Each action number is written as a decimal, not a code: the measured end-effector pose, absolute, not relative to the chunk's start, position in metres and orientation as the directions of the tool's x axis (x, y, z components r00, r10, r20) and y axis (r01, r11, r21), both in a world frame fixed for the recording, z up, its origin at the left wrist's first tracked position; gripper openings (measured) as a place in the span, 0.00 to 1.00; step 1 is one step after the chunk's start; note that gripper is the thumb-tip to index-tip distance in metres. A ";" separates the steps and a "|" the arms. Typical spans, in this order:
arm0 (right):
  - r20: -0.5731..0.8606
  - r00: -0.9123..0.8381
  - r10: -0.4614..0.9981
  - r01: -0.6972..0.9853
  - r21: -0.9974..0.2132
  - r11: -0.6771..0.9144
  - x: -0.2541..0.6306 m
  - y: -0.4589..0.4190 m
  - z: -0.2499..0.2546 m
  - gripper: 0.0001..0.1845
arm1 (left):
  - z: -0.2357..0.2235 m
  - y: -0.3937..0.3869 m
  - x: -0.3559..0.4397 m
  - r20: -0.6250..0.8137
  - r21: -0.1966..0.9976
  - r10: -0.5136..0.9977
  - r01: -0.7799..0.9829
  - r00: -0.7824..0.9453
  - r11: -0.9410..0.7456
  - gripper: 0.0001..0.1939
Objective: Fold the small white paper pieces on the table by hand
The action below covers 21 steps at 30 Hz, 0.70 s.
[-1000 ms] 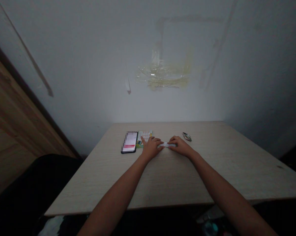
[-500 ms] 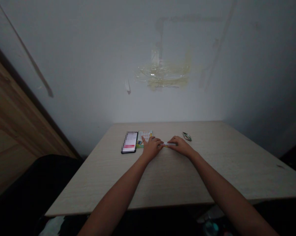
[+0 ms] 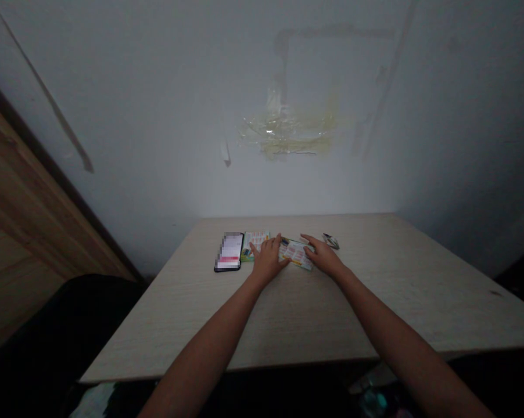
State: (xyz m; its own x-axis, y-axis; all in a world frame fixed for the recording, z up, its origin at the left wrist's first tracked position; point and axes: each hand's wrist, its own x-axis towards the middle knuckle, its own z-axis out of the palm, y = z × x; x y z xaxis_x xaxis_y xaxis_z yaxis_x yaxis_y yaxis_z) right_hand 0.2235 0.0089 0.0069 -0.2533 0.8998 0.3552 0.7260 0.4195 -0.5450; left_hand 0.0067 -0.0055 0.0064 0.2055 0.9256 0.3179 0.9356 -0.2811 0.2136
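A printed leaflet (image 3: 297,253), with white, yellow and green areas, lies flat and slightly turned between my two hands. My left hand (image 3: 268,262) has its fingers spread, with its thumb and fingertips at the leaflet's left edge. My right hand (image 3: 324,256) reaches its parted fingers to the right edge, touching it. To the left, partly behind my left hand, rests a second printed piece (image 3: 255,238) of similar colours. Whether the two printed pieces are joined is hidden by my left hand.
A phone (image 3: 229,253) with a lit, blurred screen lies left of the printed pieces. A small dark and pale item (image 3: 330,241), too small to name, is just beyond my right hand. The wooden table (image 3: 192,313) meets a wall (image 3: 157,145) with old tape (image 3: 292,139).
The leaflet, pinched edge-on between both hands before, now lies flat with its printed face up. My fingers have spread apart. The phone and the second printed piece have stayed put.
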 end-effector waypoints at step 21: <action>0.329 -0.467 0.821 0.750 -0.344 0.565 0.228 0.016 0.000 0.21 | 0.002 -0.005 0.002 0.320 0.200 0.897 0.904 0.304 -0.377 0.19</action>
State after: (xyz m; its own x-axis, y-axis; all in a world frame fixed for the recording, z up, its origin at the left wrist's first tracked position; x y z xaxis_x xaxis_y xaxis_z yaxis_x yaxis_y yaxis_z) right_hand 0.2277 0.0155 -0.0003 -0.4673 0.8207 0.3288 0.7498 0.5650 -0.3444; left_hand 0.0025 -0.0047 0.0017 0.3039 0.8975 0.3196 0.9042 -0.3774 0.1999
